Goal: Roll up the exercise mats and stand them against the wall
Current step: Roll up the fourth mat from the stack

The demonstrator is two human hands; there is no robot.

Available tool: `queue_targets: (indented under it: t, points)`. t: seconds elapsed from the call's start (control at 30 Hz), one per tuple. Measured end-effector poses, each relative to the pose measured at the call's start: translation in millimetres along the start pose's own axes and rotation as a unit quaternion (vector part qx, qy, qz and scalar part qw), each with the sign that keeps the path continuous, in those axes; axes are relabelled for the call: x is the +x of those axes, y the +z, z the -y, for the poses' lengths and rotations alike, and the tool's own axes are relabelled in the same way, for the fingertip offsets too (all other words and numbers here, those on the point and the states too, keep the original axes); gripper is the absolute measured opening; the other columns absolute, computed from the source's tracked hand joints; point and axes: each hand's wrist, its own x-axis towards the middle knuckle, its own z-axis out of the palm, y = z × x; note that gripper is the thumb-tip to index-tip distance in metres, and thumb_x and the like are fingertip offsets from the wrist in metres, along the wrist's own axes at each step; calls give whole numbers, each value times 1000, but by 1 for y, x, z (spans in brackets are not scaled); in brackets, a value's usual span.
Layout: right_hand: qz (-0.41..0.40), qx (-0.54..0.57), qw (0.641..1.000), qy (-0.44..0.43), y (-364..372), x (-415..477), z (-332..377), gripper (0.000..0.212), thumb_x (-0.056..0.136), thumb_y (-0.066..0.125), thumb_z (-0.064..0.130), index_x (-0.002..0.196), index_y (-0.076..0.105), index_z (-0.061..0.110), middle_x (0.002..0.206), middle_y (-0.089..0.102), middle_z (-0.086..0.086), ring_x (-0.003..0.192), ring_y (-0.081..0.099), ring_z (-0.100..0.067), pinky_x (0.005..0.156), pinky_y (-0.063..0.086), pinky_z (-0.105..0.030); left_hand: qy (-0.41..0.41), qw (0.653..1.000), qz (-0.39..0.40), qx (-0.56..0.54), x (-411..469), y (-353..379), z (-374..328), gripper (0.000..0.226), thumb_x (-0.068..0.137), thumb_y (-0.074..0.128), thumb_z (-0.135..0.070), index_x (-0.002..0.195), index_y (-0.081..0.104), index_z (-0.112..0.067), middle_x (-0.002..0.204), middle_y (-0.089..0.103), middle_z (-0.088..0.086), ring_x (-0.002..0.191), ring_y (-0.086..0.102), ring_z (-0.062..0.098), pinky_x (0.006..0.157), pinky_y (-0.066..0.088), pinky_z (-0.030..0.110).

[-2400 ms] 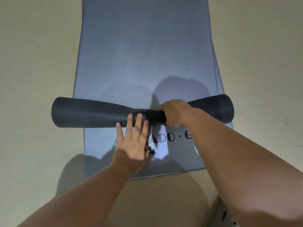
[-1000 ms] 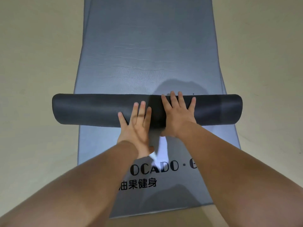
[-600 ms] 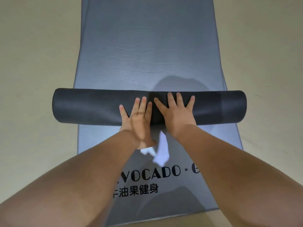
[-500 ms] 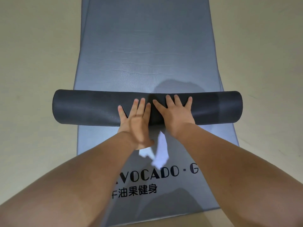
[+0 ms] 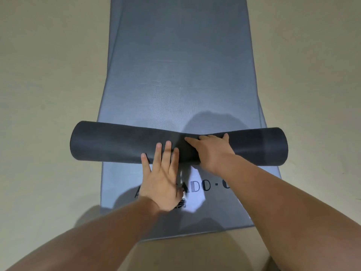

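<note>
A dark grey rolled mat [image 5: 109,143] lies crosswise on a flat blue-grey mat [image 5: 179,65] that runs away from me along the floor. Near me, a mat surface printed with black lettering [image 5: 230,204] shows below the roll. My left hand [image 5: 162,180] lies flat with straight fingers, the fingertips touching the roll's near side. On top of the roll's middle, my right hand [image 5: 213,151] has its fingers curled over the far side and squeezes a dent into it.
Beige floor [image 5: 48,85] lies on both sides of the mats. The edge of a lower mat layer [image 5: 262,116] peeks out on the right side. Shadows of my head and arms fall on the near end of the mat.
Both palms were pressing flat on the roll. Now my left hand has slid back to the near side, and my right hand has curled over the top, denting the roll's middle.
</note>
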Motion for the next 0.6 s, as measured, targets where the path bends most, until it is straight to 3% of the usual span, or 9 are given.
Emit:
queue_targets:
  t: [0.07,0.13,0.2,0.27,0.33,0.4,0.5,0.6]
  points:
    - [30,-2,999,-15,0,-7,2,77,95,66,33,159,24,44,118,62,2,113,57,-30,108,35,-61,-3,1000,-5,-13,-11,5,-7,114,74,65,-59,156,15,2,166,8,23,152,5,46,110,-1,72]
    - [52,10,998,-29,-7,-8,0,75,92,66,23,155,31,45,118,64,1,109,59,-31,101,43,-54,-6,1000,-22,-3,-12,7,-10,118,70,69,-60,155,13,0,165,9,23,152,6,45,111,-1,71]
    - [56,28,997,-37,-14,-7,-4,78,86,68,18,152,35,43,118,65,-1,109,59,-33,98,45,-52,-26,999,-20,-4,-6,1,-12,124,70,69,-61,157,1,-3,165,2,22,153,-4,44,112,-4,71]
    - [62,51,996,-32,-17,-2,-7,85,81,72,17,153,33,42,114,63,0,110,59,-34,98,45,-52,-47,999,5,-5,4,-6,-13,126,80,58,-66,153,-27,-10,165,-19,19,149,-25,42,114,-12,70]
    - [56,67,996,-23,-14,0,-11,94,80,77,23,156,25,41,117,60,0,115,57,-34,105,39,-57,-66,997,34,3,14,-6,-14,122,85,52,-68,143,-42,-14,160,-35,17,144,-37,42,115,-16,69]
    - [19,67,997,-16,-5,-1,-15,104,79,79,36,160,13,40,139,53,-3,133,48,-34,117,25,-64,-67,997,46,7,23,-8,-15,124,85,52,-69,144,-41,-14,159,-37,17,144,-38,41,115,-16,69]
    - [-83,66,994,9,17,-13,-18,108,82,73,52,163,3,38,167,22,-8,157,10,-34,122,1,-67,-63,997,38,-11,44,-14,-11,127,77,56,-74,157,-24,-16,164,-27,15,148,-32,38,116,-17,67]
    - [-207,27,977,45,54,-28,-7,106,79,70,60,164,15,30,171,12,-17,158,3,-41,120,0,-71,-50,998,29,-17,71,-26,-4,132,68,59,-81,160,-10,-16,168,-13,13,153,-20,37,117,-12,68]
